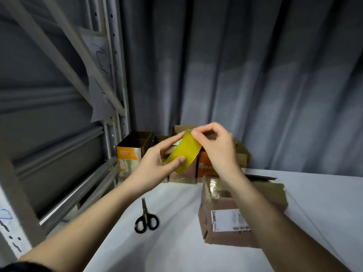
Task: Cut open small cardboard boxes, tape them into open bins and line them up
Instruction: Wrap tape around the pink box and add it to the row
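I hold a yellow tape roll (184, 154) up above the table. My left hand (159, 160) grips the roll, thumb on its face. My right hand (214, 146) pinches the roll's top edge between thumb and forefinger, where the tape end seems to be. Below my right forearm stands a brown cardboard box (225, 218) with a white shipping label and its top open. Black-handled scissors (146, 218) lie shut on the white table cover, left of that box. Several open cardboard bins (130, 152) stand in a row at the back, partly hidden by my hands.
A white cloth (176, 242) covers the table. Grey curtains (255, 75) hang behind it. A metal shelving rack (115, 75) with a taped paper sheet stands at the left, close to the bins.
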